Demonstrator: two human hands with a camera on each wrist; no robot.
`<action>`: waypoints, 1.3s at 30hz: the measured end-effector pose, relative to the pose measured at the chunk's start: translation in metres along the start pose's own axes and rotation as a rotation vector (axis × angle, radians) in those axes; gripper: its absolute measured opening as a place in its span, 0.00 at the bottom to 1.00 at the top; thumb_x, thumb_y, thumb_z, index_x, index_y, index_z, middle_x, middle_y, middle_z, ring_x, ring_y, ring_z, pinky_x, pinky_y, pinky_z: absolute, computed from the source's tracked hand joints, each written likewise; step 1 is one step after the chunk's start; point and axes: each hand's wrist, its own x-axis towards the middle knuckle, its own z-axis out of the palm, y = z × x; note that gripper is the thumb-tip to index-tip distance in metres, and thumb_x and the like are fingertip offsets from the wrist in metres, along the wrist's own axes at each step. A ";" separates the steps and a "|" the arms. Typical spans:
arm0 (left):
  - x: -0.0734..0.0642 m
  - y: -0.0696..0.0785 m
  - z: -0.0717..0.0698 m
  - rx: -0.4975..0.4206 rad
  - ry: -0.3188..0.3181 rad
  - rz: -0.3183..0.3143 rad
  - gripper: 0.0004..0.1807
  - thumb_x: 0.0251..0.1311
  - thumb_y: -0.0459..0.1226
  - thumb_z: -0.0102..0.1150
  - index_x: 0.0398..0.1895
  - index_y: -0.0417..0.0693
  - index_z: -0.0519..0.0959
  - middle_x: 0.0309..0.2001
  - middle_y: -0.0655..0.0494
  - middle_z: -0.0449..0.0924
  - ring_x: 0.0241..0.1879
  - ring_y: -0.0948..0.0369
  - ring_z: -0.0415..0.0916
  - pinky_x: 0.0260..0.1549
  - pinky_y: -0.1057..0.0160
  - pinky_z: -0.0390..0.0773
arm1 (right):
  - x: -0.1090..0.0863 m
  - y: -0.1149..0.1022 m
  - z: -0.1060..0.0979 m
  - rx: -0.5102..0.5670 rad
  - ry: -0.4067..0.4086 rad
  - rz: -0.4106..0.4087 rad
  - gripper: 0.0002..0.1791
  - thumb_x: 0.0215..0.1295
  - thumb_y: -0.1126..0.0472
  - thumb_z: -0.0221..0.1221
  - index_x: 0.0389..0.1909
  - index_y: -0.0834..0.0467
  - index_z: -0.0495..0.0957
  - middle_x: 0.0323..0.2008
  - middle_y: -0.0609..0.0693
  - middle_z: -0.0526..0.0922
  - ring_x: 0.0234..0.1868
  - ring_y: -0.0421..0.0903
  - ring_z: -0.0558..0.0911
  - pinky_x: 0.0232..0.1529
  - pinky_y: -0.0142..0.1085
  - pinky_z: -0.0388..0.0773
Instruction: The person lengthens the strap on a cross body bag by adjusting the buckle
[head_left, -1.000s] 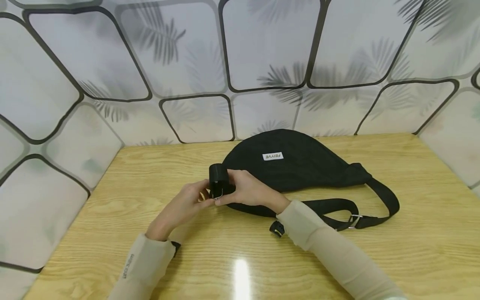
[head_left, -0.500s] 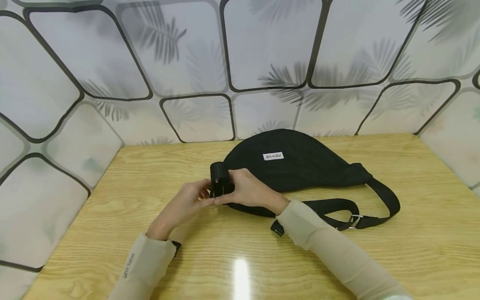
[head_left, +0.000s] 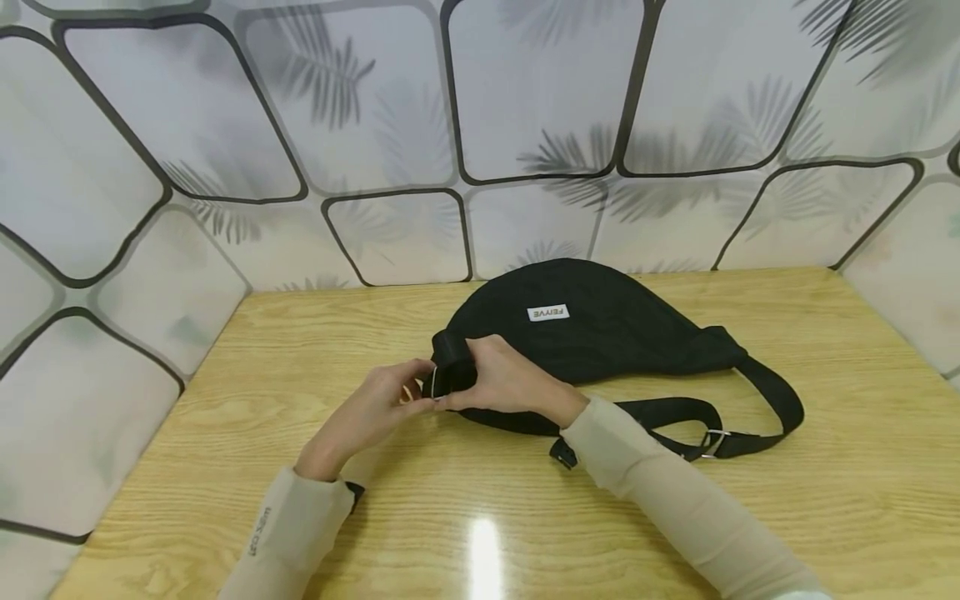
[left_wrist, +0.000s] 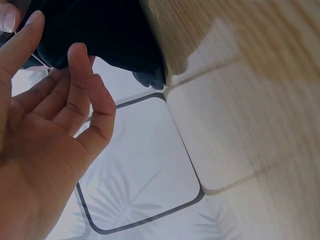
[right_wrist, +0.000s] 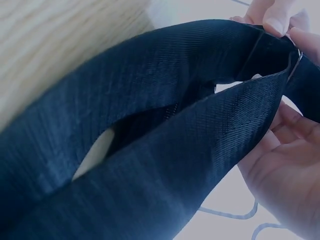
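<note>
A black waist bag (head_left: 570,325) with a small white label (head_left: 548,312) lies on the wooden table. At its left end a loop of wide black strap (head_left: 453,360) stands raised between the two hands, with a thin metal buckle (head_left: 435,383) on it. My left hand (head_left: 381,402) pinches the buckle and strap edge between thumb and forefinger; in the left wrist view its other fingers (left_wrist: 75,95) are spread and bent. From the right, my right hand (head_left: 510,379) grips the strap loop. The strap (right_wrist: 215,120) runs doubled through the right wrist view toward the metal edge.
To the right, the bag's strap (head_left: 780,400) curves round to a metal slider buckle (head_left: 711,442). A small black device (head_left: 562,452) shows at the right cuff. Patterned panels (head_left: 536,92) stand along the table's back and sides.
The raised strap loop has tilted and shifted slightly right and down. Both hands have moved slightly right with it, keeping their hold. The bag's body stays in place.
</note>
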 end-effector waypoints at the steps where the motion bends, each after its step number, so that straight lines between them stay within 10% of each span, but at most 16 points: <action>1: 0.000 0.000 0.000 0.001 -0.002 -0.003 0.14 0.67 0.33 0.65 0.53 0.37 0.79 0.42 0.54 0.82 0.35 0.63 0.78 0.35 0.61 0.79 | -0.001 0.000 0.000 0.000 0.001 0.000 0.19 0.58 0.56 0.75 0.46 0.59 0.82 0.35 0.45 0.84 0.33 0.37 0.80 0.37 0.32 0.79; 17: -0.004 -0.009 -0.007 0.038 0.013 -0.030 0.21 0.66 0.34 0.67 0.58 0.32 0.78 0.47 0.47 0.83 0.36 0.60 0.79 0.37 0.59 0.80 | -0.012 0.007 -0.020 -0.006 0.020 0.106 0.27 0.60 0.57 0.70 0.56 0.66 0.78 0.47 0.53 0.85 0.47 0.46 0.83 0.53 0.45 0.78; 39: -0.005 -0.008 -0.009 0.018 -0.014 -0.049 0.23 0.70 0.35 0.63 0.63 0.30 0.73 0.50 0.43 0.82 0.39 0.57 0.80 0.39 0.57 0.81 | -0.035 0.018 -0.045 -0.023 0.052 0.094 0.25 0.57 0.56 0.70 0.54 0.62 0.80 0.42 0.49 0.83 0.39 0.44 0.80 0.46 0.44 0.77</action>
